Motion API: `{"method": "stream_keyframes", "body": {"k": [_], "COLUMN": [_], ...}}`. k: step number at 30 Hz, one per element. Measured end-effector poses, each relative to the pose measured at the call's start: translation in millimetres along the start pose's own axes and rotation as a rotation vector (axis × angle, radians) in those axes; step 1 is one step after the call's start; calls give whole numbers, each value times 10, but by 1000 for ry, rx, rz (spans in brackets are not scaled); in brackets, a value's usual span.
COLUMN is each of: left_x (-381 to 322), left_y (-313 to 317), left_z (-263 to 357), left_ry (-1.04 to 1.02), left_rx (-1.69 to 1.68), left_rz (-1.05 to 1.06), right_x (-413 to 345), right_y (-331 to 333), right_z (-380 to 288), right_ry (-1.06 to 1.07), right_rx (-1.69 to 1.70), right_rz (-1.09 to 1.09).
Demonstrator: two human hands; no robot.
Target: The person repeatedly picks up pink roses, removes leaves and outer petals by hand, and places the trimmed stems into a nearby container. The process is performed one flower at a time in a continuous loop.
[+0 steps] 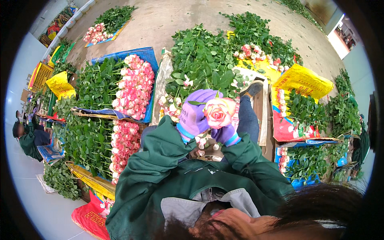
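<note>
A pink and cream rose point(220, 112) faces up at the middle of the view, held between my two gloved hands. My left hand point(195, 112), in a purple glove with printed writing, curls around behind the bloom's left side. One green leaf point(196, 103) lies across that glove. Closed at the bloom's lower edge is my right hand point(223, 134), in a matching glove. The bloom hides the fingertips of both hands and most of the stem. Beyond the hands spreads a heap of leafy rose stems point(201, 57). Loose petals point(201, 143) lie below the hands.
Stacked rows of pink roses point(136, 87) stand to the left, between blue sheets point(154, 60). More rose bundles point(306, 111) with yellow and red printed sacking point(303, 79) are on the right. A wooden frame point(264, 120) stands beside my shoe point(251, 88). Another person point(28, 138) is at far left.
</note>
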State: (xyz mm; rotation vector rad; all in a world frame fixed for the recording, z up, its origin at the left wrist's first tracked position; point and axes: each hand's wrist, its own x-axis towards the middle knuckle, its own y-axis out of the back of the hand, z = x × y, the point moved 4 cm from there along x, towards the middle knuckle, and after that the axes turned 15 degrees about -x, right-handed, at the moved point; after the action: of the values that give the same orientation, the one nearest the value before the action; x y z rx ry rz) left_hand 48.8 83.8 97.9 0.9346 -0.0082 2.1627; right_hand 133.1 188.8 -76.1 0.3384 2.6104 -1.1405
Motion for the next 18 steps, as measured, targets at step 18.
{"method": "stream_keyframes", "body": {"k": [18], "left_x": [-891], "left_y": [-504], "left_z": [-393], "left_ry": [-160], "left_rx": [582], "left_rz": [-518], "right_x": [353], "right_y": [372], "right_z": [-269], "right_ry": [20], "right_rx": [-617], "right_rz": [-96]}}
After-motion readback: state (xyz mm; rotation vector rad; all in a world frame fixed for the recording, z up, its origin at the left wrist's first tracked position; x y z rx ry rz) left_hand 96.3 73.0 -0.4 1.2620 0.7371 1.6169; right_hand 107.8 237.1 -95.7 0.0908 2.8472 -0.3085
